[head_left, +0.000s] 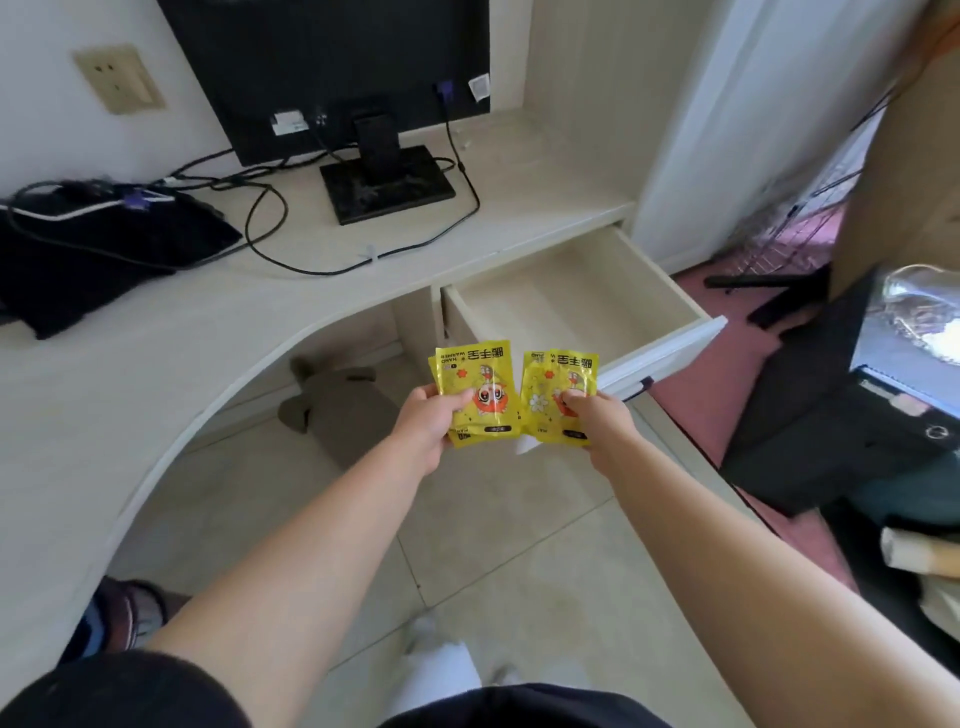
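My left hand (428, 423) pinches a small stack of yellow hand-warmer packets (475, 376), thumb on the front. My right hand (597, 423) pinches a second lot of the same yellow packets (558, 382). Both lots are held upright side by side, a little apart, in front of and below an open drawer (670, 345) of the pale wooden desk. The drawer's inside shows nothing in it. How many packets each hand holds is hard to tell.
The curved desk (156, 364) carries a black monitor (332, 78), trailing cables (270, 208) and a black cloth (104, 249). A brown soft toy (337, 405) lies on the tiled floor under the desk. Black bags and clutter (841, 415) fill the right side.
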